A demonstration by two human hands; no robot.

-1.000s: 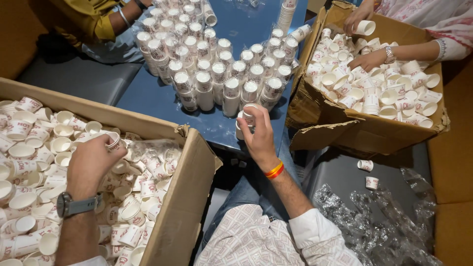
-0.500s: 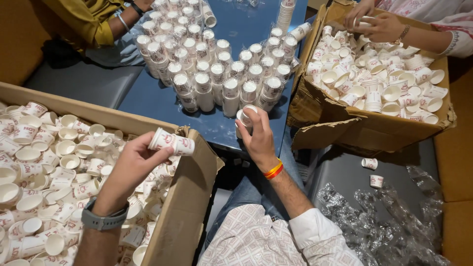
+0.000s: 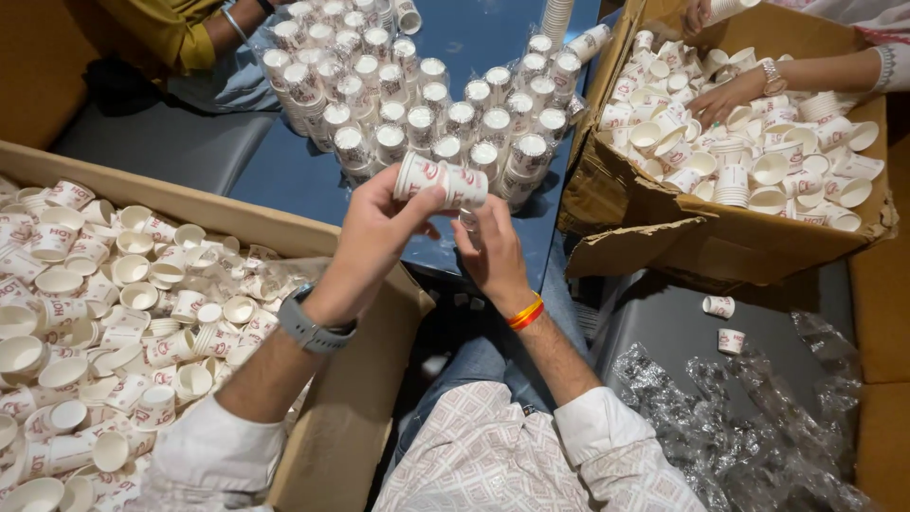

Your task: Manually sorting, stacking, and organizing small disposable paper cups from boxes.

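Cardboard makes the long open box point(image 3: 237, 210) at the left, heaped with loose white paper cups point(image 3: 114, 322) bearing red print, too many and too tangled to count. Above it, at the top left, one co-worker's arm point(image 3: 204, 33) in a mustard sleeve reaches toward the blue worktop point(image 3: 284, 175).

On that worktop stand short stacks of cups point(image 3: 417, 104), rims up, packed side by side in rows; roughly thirty-five show, though the far ones blur together. One taller stack point(image 3: 557, 17) stands at the back edge.

Over the worktop's near edge the person's left hand point(image 3: 374, 232), with a grey watch on its wrist, has its grip closed on a short nested stack of cups point(image 3: 441, 182), held lying sideways; two or three cups seem nested there, the exact number unclear. Just right of it the right hand point(image 3: 493, 251), an orange and yellow band on its wrist, curls its fingers up under the same stack, touching its right end.

Further right sits a second, torn cardboard box point(image 3: 682, 237), also full of loose cups. One more co-worker's hand point(image 3: 730, 95), wearing a watch, rests among them. Below that box two single cups point(image 3: 725, 322) lie beside crumpled clear plastic wrap point(image 3: 749, 427).
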